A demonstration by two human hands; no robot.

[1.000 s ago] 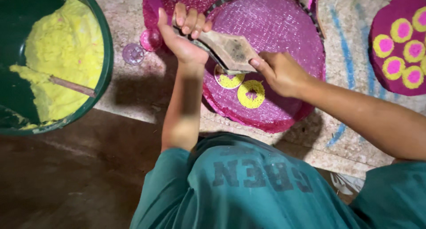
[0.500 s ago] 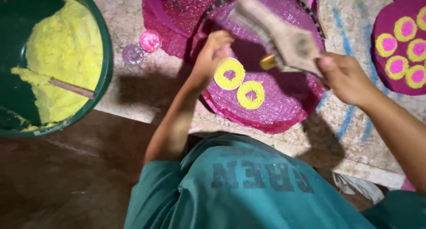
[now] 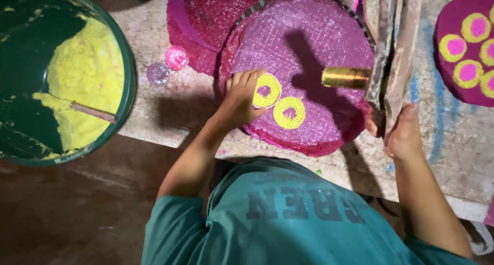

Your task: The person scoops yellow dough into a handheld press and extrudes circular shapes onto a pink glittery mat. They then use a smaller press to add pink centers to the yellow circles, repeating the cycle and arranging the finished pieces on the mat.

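While the left hand (image 3: 242,98) rests flat, fingers spread, touching 1 of 2 yellow rings (image 3: 267,89) on the magenta woven mat (image 3: 309,54), the right hand (image 3: 401,136) clasps a hinged wooden press (image 3: 393,49) upright, clear of them.

Two yellow rings (image 3: 278,101) with pink middles are laid flat, side by side, on a round pink mat (image 3: 314,44). The left ring is touched by the left hand (image 3: 241,99). A flat, dirty wooden tool (image 3: 393,54) is held upright in the right hand (image 3: 401,134), beside the mat.
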